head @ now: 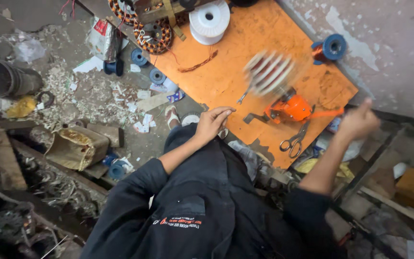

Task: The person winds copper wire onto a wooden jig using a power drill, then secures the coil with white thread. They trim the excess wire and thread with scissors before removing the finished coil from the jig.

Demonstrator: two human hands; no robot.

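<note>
Head view: spinning winding former [268, 72], striped white and dark red, blurred by rotation, sits on the shaft of an orange hand-cranked winding machine [289, 107] fixed to an orange-painted flat wooden board [245, 57]. Right hand [358, 123] is raised off the board's right edge, fingers curled loosely with one pointing up; motion blur hides whether it clasps the crank handle, so grip cannot be told. Left hand [212, 122] hovers at the board's near edge, thumb and fingertips pinched together as if guiding thin wire; the wire itself is too fine to see. Steel scissors [293, 141] lie just below the machine. Blue spool of copper wire [329, 48] rests near the far right corner; white plastic empty bobbin [209, 20] stands at the top edge beside a copper-wound stator [153, 34]. Judgement: good winding here calls for an even cranking pace, steady light tension at the pinch, and feeding turns side by side without crossing.
</note>
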